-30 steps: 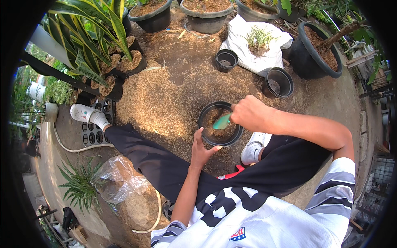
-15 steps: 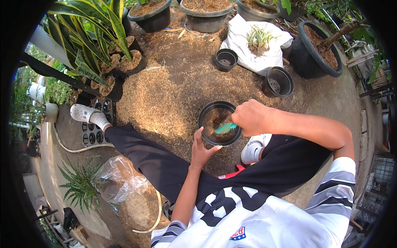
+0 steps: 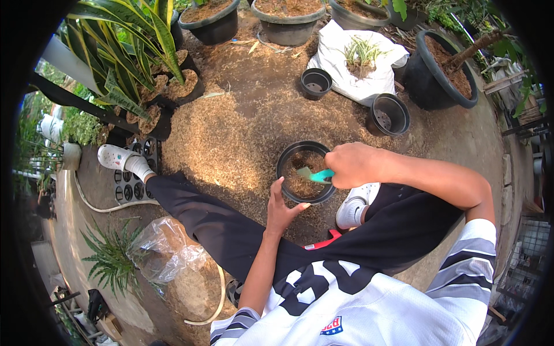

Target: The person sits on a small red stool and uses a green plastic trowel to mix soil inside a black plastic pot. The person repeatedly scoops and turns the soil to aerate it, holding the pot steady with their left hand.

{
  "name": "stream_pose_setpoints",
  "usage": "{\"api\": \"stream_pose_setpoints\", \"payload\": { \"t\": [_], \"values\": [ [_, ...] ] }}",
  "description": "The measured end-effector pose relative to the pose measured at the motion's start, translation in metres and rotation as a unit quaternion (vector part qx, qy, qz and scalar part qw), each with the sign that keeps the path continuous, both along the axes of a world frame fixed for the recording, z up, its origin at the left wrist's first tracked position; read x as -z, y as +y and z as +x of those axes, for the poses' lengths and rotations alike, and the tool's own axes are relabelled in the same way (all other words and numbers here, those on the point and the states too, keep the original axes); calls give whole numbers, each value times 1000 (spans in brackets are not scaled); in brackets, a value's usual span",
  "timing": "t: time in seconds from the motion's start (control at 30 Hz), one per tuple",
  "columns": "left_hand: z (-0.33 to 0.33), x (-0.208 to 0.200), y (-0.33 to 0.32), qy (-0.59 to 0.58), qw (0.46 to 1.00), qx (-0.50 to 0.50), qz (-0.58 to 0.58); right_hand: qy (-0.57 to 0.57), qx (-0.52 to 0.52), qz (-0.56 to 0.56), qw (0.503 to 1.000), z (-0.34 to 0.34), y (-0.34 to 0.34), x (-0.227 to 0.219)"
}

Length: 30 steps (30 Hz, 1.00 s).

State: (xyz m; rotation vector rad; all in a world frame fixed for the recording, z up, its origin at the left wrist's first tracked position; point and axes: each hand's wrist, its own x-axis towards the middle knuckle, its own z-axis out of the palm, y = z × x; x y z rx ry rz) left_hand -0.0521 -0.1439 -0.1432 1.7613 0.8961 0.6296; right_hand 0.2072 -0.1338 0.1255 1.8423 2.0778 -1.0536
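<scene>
A round black plant pot [image 3: 279,167] with loose brown soil [image 3: 301,185] in the bottom stands on the ground between my legs. My right hand [image 3: 353,166] is closed around the turquoise handle of a small trowel [image 3: 321,176], over the pot's right rim. The trowel's blade, smeared with soil, points left into the pot. At the near left side of the pot is my left hand [image 3: 283,210], thumb and fingers spread against the outside of the rim.
Two empty black pots [image 3: 315,83] [image 3: 388,114] stand beyond. A white sack [image 3: 334,69] bears a small striped plant [image 3: 362,56]. A red-handled tool [image 3: 324,241] lies by my right shoe. Snake plants [image 3: 124,63], a fern [image 3: 112,259] and a clear plastic bag [image 3: 167,248] are at left.
The trowel in my right hand has turned and tipped up, so more of its blade shows over the soil. My left hand and the pot stay in place.
</scene>
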Motion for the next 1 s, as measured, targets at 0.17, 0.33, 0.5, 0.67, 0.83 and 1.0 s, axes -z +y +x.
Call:
{"api": "stream_pose_setpoints", "payload": {
  "t": [0.17,0.33,0.5,0.67,0.83,1.0],
  "values": [
    [1,1,0,-6,1000,0,-3,-30,-44,-50,997,-7,-11,21],
    [-2,3,0,4,1000,1,-4,33,-8,-53,998,-9,-6,10],
    [-1,6,0,-4,1000,1,-5,-29,-29,99,994,-5,-4,10],
    [0,3,0,-2,1000,-1,-26,-72,-58,110,990,-2,-8,25],
    [-1,8,-1,-2,1000,0,-24,-57,-114,105,986,-3,-12,38],
    [-1,6,-1,-8,1000,2,-23,-55,-217,81,971,2,-7,12]
  ]
}}
